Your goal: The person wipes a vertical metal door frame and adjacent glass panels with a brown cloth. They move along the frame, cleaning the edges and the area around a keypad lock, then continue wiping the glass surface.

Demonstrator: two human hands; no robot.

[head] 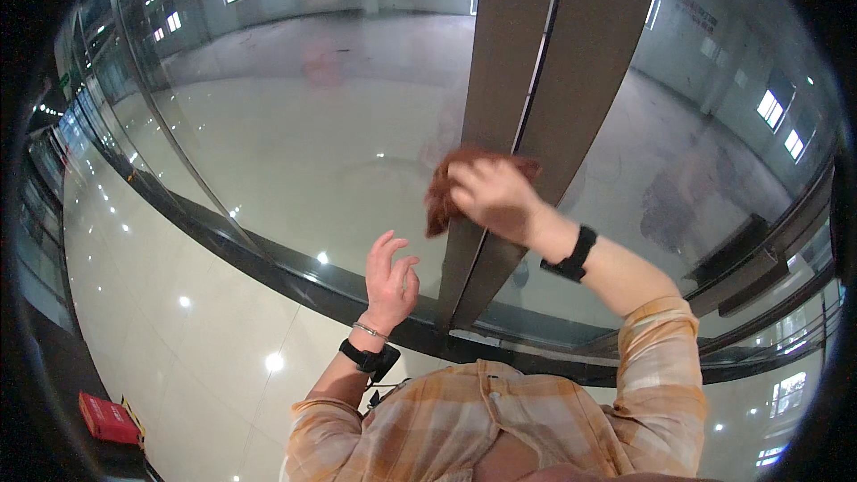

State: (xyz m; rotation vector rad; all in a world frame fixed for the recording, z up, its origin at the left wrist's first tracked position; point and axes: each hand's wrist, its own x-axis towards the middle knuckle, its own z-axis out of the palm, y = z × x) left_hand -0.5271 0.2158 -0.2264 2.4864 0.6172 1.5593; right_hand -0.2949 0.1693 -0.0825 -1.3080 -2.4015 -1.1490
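Note:
My right hand (pixel 495 197) presses a reddish-brown cloth (pixel 442 191) against a dark metal upright (pixel 509 53) between two glass panels. Part of the cloth hangs past the upright's left edge, in front of the left glass panel (pixel 301 140). Motion blurs this hand and the cloth a little. Lower and to the left, my left hand (pixel 392 281) is raised with loosely curled fingers apart, holding nothing. Whether it touches the glass cannot be told.
A dark sill (pixel 281 274) runs along the foot of the glass. Pale, glossy floor tiles (pixel 201 348) reflect the lamps. At the lower left lies a red box-like object (pixel 110 418) with writing. A dark horizontal fitting (pixel 730 251) crosses the right glass panel (pixel 676 167).

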